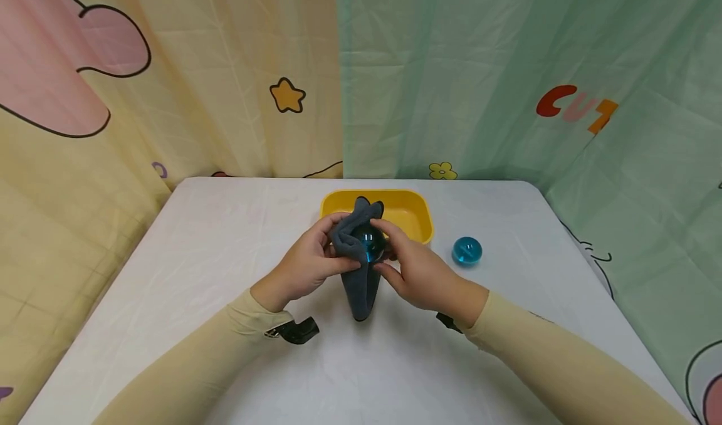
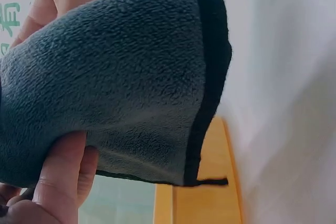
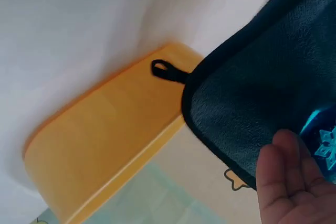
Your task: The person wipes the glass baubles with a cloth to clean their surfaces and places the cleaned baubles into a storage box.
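Note:
A grey-blue cloth [image 1: 359, 293] with black edging hangs folded above the table, partly round a clear blue ball [image 1: 370, 243]. My left hand [image 1: 304, 263] grips the cloth on the ball's left side, thumb in front; the left wrist view shows its fingers on the fuzzy cloth [image 2: 131, 72]. From the right, my right hand [image 1: 423, 276] holds the ball between thumb and fingers. In the right wrist view a white snowflake shape shows in the ball [image 3: 326, 148], next to the fingertips. The cloth hides the ball's left and back.
Behind the hands sits a yellow tray [image 1: 410, 215], partly covered by the cloth from my viewpoint. A second clear blue ball [image 1: 467, 251] rests on the white table [image 1: 237, 224], right of the tray. Patterned curtains [image 1: 451, 68] stand along the table's back and sides.

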{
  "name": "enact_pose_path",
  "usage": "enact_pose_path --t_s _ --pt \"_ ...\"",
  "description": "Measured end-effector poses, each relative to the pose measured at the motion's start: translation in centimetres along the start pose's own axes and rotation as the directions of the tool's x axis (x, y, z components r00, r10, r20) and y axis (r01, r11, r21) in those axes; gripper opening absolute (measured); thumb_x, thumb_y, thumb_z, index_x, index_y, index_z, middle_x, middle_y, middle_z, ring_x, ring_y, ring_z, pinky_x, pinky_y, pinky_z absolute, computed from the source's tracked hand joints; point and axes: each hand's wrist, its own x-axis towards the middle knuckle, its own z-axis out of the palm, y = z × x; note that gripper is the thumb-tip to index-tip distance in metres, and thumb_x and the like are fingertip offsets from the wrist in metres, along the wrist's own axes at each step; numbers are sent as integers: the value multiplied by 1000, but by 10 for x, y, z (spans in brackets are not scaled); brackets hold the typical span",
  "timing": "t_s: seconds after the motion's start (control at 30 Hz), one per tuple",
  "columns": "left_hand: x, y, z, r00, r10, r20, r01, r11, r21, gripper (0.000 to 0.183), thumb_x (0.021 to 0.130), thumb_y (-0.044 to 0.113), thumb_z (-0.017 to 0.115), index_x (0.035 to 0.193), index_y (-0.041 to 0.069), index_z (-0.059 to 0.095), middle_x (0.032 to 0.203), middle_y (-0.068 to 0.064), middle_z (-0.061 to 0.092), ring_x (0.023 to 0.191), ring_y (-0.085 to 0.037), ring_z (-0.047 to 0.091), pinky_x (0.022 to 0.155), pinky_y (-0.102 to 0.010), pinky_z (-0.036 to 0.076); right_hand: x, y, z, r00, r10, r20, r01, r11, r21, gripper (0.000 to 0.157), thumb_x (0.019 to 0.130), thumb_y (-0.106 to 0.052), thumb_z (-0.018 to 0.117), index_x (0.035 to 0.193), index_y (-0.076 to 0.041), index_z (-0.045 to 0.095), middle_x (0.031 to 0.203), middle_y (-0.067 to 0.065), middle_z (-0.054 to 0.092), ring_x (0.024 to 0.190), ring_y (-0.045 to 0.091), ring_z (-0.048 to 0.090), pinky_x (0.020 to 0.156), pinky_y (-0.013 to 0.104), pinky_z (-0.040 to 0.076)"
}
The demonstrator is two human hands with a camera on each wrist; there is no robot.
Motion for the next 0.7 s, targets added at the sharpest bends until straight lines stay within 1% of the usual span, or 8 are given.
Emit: enact_pose_path --t_s 0.13,0.17,0.27,0.4,0.47,0.53,0.63,0.7 --pt "1 0 -1 1000 8 27 -8 1000 -12 78 90 -10 76 158 3 39 153 -23 51 126 -30 68 103 -33 59 1 -1 -1 1000 -19 -1 19 995 -94 72 103 -17 70 161 -18 28 140 13 67 115 25 73 102 43 60" --pt "1 -1 -1 999 11 34 -11 1000 -11 78 90 -10 76 158 3 40 153 -23 52 125 -32 68 102 -32 60 2 0 -1 1000 -12 -3 12 995 -99 71 102 -18 70 161 -17 29 136 12 69 111 24 73 99 40 62" --pt "1 -1 0 999 18 41 -18 1000 0 77 90 -8 77 158 1 41 151 -25 55 122 -35 70 99 -31 61 3 1 0 999 47 3 -47 999 -25 69 103 -25 70 159 -13 31 116 7 76 93 19 71 85 34 64" --pt "1 0 2 999 17 31 -16 1000 -7 77 90 -10 76 157 2 42 148 -26 57 117 -28 72 98 -31 61 4 2 1 992 128 -1 -127 983 133 63 106 -32 65 156 -7 36 98 2 75 79 17 62 70 30 59" --pt "1 -1 2 999 19 27 -19 1000 -12 78 89 -11 76 157 2 42 148 -26 57 116 -22 72 99 -31 61 3 1 2 992 122 -14 -119 984 134 63 107 -33 64 157 -7 38 103 3 75 84 17 65 74 31 62" --pt "1 -1 2 999 26 18 -26 1000 -4 77 89 -10 76 157 3 43 149 -24 57 117 -19 71 100 -31 60 2 0 1 996 84 -19 -82 993 88 67 106 -31 66 161 -9 35 117 6 75 95 18 70 85 34 64" --pt "2 -1 1 999 30 16 -29 1000 -8 76 89 -11 76 157 3 44 151 -23 55 121 -22 70 101 -31 60 2 -2 -1 1000 16 -7 -17 1000 -12 76 103 -25 70 165 -15 27 139 10 68 115 22 72 101 40 61" --pt "2 0 1 999 29 17 -28 1000 -9 76 89 -11 76 156 3 44 151 -23 55 123 -25 69 101 -31 60 2 -2 -3 1000 -12 2 12 998 -69 79 102 -22 72 166 -17 26 145 11 64 120 25 70 106 43 58"
